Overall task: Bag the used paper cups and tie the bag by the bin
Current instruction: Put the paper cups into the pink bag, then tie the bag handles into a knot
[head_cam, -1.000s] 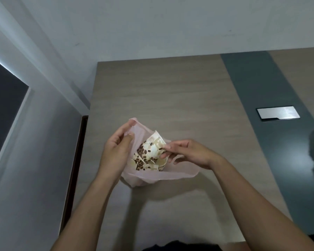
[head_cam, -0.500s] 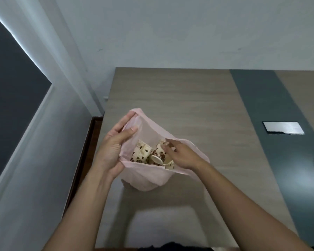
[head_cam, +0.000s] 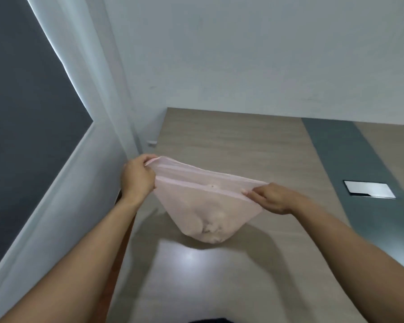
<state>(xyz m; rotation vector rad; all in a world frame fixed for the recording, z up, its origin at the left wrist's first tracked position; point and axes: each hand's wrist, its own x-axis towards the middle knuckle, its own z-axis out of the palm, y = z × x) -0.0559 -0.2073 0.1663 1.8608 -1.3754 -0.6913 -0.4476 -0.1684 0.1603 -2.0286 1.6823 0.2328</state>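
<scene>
A thin pink plastic bag (head_cam: 197, 203) hangs above the wooden table (head_cam: 231, 141), its mouth pulled out flat and wide. My left hand (head_cam: 137, 177) grips the bag's left top corner. My right hand (head_cam: 272, 199) pinches the right top corner. The paper cups (head_cam: 211, 226) show only as pale lumps through the plastic at the bag's bulging bottom. Both arms reach in from the lower edge of the view.
A dark grey strip (head_cam: 350, 164) runs along the table on the right, with a silver rectangular plate (head_cam: 370, 189) set in it. A white wall (head_cam: 243, 54) stands behind the table. A dark window pane (head_cam: 21, 113) lies at the left. No bin is in view.
My right hand has left the cups inside the bag and taken the right rim. Both hands moved apart and up, stretching the mouth flat, so the cups dropped to the bottom.
</scene>
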